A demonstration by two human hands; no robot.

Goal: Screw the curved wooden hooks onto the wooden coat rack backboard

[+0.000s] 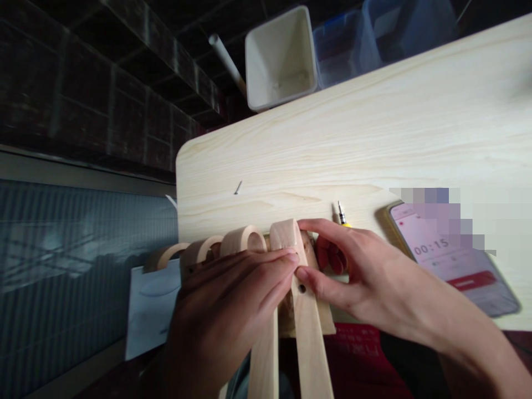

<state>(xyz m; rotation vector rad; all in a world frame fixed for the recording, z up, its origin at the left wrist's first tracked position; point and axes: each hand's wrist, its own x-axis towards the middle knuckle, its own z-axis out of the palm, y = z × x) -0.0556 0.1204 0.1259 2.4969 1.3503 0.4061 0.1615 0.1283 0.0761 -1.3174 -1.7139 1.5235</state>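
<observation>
A pale wooden slat [310, 327] with a curved upper end and a dark round hole runs down toward me. My right hand [353, 260] grips its right side, index finger at the curved top and thumb beside the hole. From the left, my left hand [233, 299] presses its fingertips together against the same slat, just below the bend. Other curved wooden ends [245, 238] stand in a row beyond my left hand, partly hidden by it. Another slat [265, 354] shows below that hand. A brownish wooden piece [286, 316] lies beneath the slats.
On the wood-grain table [270, 166] lie a small screw [238, 187], a screwdriver [342, 214] with a yellow part, and a phone [453, 255] reading 00:15. A white bin [280, 61] and clear bluish bins [344, 47] stand past the far edge. A brick wall [87, 83] rises at left.
</observation>
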